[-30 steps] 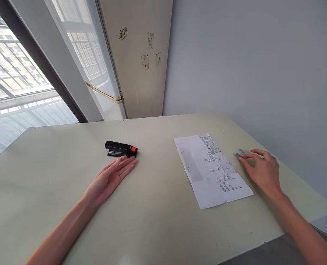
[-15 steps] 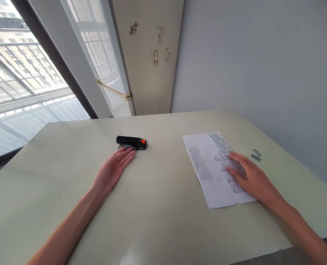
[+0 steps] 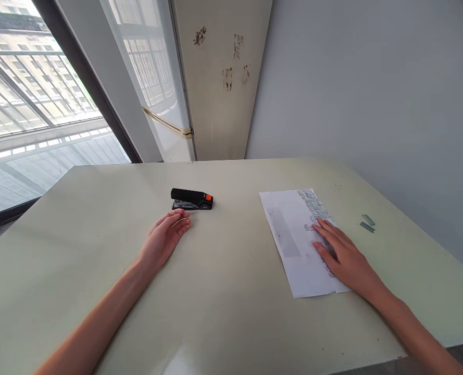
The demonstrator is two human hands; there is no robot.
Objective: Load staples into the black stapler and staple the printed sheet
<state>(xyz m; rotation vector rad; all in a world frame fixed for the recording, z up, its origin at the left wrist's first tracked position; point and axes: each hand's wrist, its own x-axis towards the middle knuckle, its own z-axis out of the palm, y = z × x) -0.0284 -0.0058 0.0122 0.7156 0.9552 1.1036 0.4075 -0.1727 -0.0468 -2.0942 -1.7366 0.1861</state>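
A black stapler point(image 3: 191, 199) with an orange patch at its right end lies on the table left of centre. Just in front of it rests my left hand point(image 3: 164, 237), palm turned up and inward, fingers loosely curled and holding nothing; its fingertips are close to the stapler's base. On the right, white paper sheets point(image 3: 289, 250) with printed text lie on the table. My right hand point(image 3: 342, 260) is spread palm down over their right part, thumb apart from the fingers, hiding some of the print.
Two small grey staple strips point(image 3: 367, 227) lie on the pale table point(image 3: 223, 312) to the right of the paper. A grey wall point(image 3: 364, 94) borders the table on the right. A white fridge point(image 3: 219, 114) stands behind it, with a window point(image 3: 39, 104) at the left.
My left hand's fingers have curled a little and drawn slightly back from the stapler. My right hand has shifted left, further over the paper. The camera view has moved slightly.
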